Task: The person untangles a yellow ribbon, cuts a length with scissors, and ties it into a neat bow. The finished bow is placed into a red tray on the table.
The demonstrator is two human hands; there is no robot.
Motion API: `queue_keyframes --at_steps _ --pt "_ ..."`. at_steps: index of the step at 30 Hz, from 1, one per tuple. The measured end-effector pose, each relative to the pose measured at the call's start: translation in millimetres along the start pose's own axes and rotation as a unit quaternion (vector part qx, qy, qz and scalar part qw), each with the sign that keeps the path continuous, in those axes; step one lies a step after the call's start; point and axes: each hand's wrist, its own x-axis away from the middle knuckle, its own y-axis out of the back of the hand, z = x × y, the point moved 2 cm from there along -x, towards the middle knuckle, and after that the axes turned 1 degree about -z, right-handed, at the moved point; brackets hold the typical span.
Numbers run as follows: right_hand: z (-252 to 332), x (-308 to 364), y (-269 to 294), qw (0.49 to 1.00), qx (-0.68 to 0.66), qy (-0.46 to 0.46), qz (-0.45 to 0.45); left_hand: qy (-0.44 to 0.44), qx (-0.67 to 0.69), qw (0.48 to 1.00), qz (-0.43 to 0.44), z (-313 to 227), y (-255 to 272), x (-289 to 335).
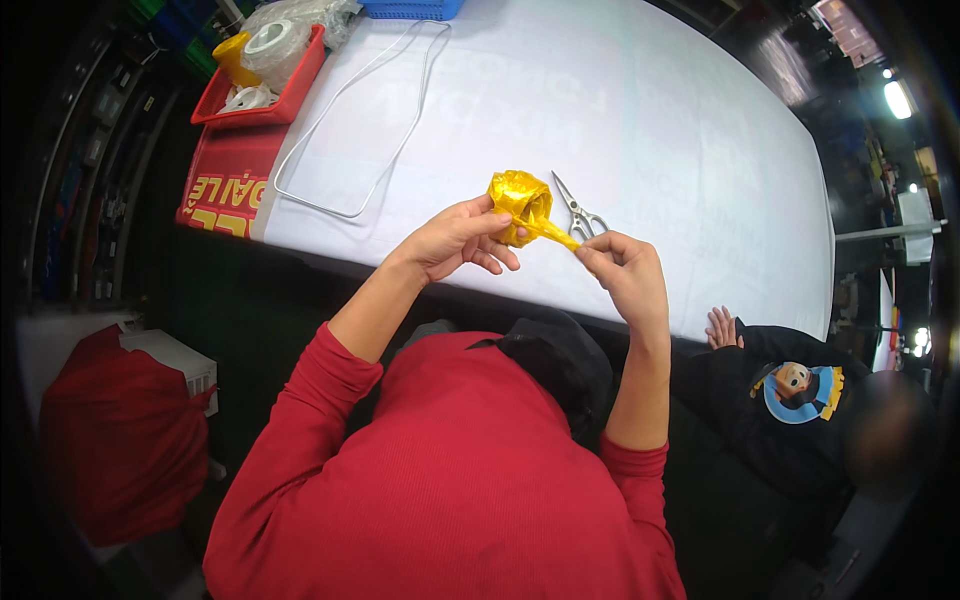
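Observation:
A bunched ring of shiny yellow plastic film is held up over the near edge of the white-covered table. Around its left side the thumb and fingers of my left hand are closed, the lower fingers curled loosely. A twisted strip of the same film stretches to the right, and my right hand pinches its end between thumb and fingertips. Just beyond that strip lies a pair of metal scissors, blades pointing away to the far left. Neither hand touches the scissors.
A bent white wire loop lies on the table's left part. Behind it stands a red basket holding rolls, with a blue basket at the far edge. To the right, another person's hand rests at the table edge.

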Motion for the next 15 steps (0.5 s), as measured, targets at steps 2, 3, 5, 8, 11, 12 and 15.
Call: queue_keyframes --at_steps 2,3,5,8,11,12,15 --pt "-3 -5 -1 1.000 0.016 -0.002 0.015 -0.009 -0.027 1.000 -0.005 -1 -5 0" --pt "-3 -7 -3 1.000 0.005 -0.005 0.016 -0.009 -0.035 0.999 0.001 -1 -6 -1" --pt "-2 -10 -11 1.000 -0.019 -0.010 0.018 -0.008 -0.051 0.999 0.012 1 -10 -1" --pt "-1 -15 -20 0.999 -0.024 0.016 0.034 0.008 -0.061 0.998 0.003 0 -17 -1" --pt "1 -18 -28 0.997 -0.052 0.046 0.025 0.006 -0.082 0.997 -0.001 0 -23 -4" --pt "-1 -20 -28 0.998 -0.049 0.045 0.019 0.003 -0.085 0.996 -0.004 2 -24 -4" --pt "-4 -21 -28 0.998 -0.054 0.030 0.010 0.010 -0.052 0.999 0.006 1 -28 -4"
